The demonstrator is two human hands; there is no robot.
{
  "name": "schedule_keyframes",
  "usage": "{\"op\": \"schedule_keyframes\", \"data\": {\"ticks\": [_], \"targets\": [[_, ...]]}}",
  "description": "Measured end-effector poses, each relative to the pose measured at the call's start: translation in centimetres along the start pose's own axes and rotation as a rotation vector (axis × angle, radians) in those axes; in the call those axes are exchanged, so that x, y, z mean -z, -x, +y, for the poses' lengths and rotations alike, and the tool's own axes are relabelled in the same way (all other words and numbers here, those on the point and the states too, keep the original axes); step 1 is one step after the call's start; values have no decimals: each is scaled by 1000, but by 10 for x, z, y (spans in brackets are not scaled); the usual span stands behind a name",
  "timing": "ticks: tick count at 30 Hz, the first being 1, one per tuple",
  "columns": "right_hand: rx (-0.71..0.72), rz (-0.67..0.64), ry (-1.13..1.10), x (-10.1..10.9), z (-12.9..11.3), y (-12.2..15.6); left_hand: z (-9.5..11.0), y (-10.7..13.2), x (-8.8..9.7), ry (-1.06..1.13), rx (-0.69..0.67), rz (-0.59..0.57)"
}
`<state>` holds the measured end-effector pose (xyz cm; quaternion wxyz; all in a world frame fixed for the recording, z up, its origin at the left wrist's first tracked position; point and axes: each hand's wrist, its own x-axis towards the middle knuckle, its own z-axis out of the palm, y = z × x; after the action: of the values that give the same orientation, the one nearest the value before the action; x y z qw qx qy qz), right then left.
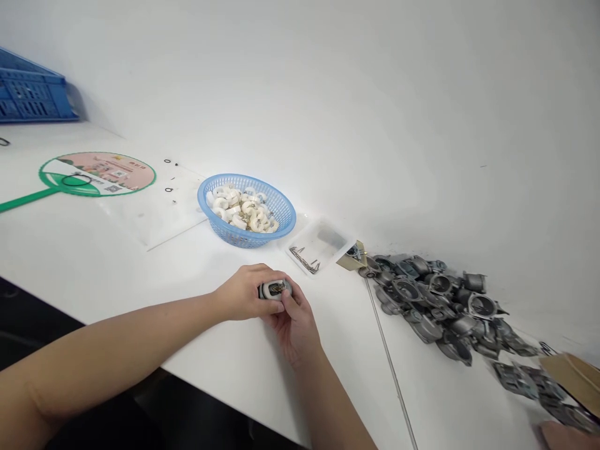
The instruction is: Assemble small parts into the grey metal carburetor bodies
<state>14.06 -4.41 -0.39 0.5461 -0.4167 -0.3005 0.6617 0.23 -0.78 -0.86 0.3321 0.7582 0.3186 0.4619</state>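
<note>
Closest in, a small oval metal casting point(275, 289) sits gripped between both hands: the left hand point(241, 292) wraps one end, and the right hand point(296, 328) pinches the other, fingers closed narrowly on it. Farther out, a blue plastic basket point(247, 210) of white rings lies at twelve o'clock, die-cast carburetor bodies point(434, 300) heap at two, and another person's hand point(565, 436) shows at four.

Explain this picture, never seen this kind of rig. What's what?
There's no machine here: one camera worn on a person's head looks down at their own two bare hands. The left hand and right hand together hold a small oval metal part above a white table. Ahead lie a blue basket of white rings, a clear bag of thin metal pins, and a heap of cast metal parts. A green hand fan lies further left.
</note>
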Motion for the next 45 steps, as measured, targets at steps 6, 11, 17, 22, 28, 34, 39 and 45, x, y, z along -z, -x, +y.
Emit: {"op": "schedule_keyframes", "data": {"ticks": [6,11,17,22,28,34,39,45], "targets": [[13,84,-55,-3,-1,-2,-4,1,-8,-30,58,8],[62,103,-101,-4,0,-2,0,2,-11,-71,74,56],[59,91,-118,-7,2,-2,4,3,-13,-35,85,95],[65,93,-144,-7,6,-2,3,6,-17,-16,74,163],[43,120,-124,-5,8,-4,0,7,-21,44,116,156],[38,110,-134,-1,11,-8,0,8,-25,64,258,187],[47,75,-116,-4,9,-7,3,6,-26,39,203,209],[18,90,-204,-6,4,-2,2,5,-22,33,119,230]]}}
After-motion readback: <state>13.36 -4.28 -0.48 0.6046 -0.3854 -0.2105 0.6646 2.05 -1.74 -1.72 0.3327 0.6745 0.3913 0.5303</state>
